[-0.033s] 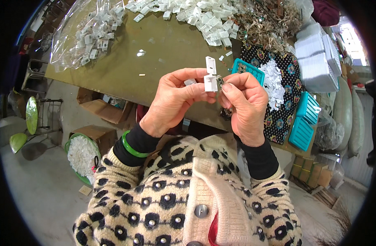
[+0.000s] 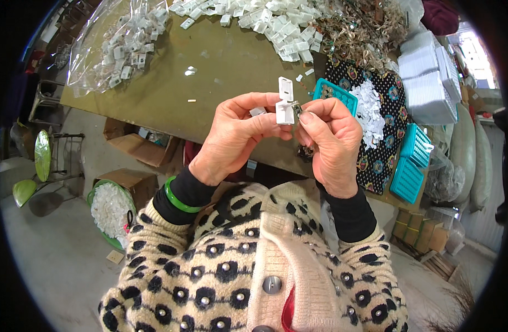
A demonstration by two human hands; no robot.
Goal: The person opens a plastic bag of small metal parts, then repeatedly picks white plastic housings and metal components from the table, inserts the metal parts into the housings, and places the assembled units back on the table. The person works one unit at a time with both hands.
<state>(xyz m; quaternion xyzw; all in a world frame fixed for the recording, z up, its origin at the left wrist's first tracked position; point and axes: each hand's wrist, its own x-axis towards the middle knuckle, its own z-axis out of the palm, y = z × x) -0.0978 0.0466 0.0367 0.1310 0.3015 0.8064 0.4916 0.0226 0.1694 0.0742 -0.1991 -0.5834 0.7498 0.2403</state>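
My left hand (image 2: 234, 130) is closed on a small white plastic case (image 2: 285, 113), its hinged lid standing up and its inside facing me. Another white piece (image 2: 257, 111) shows between the fingers and thumb of that hand. Thumb and fingers of my right hand (image 2: 332, 135) pinch a small electronic circuit board (image 2: 297, 109) right beside the case's right edge. Whether board and case touch, I cannot tell. Below the right fingers are dark small parts (image 2: 305, 152), partly hidden by the hand.
White cases lie in a heap (image 2: 281, 27) at the table's far side. A clear bag (image 2: 121, 50) of parts is far left. Teal trays (image 2: 406, 180), white pieces (image 2: 368, 113) and stacked white trays (image 2: 428, 77) stand right. A green basket (image 2: 93, 193) is on the floor.
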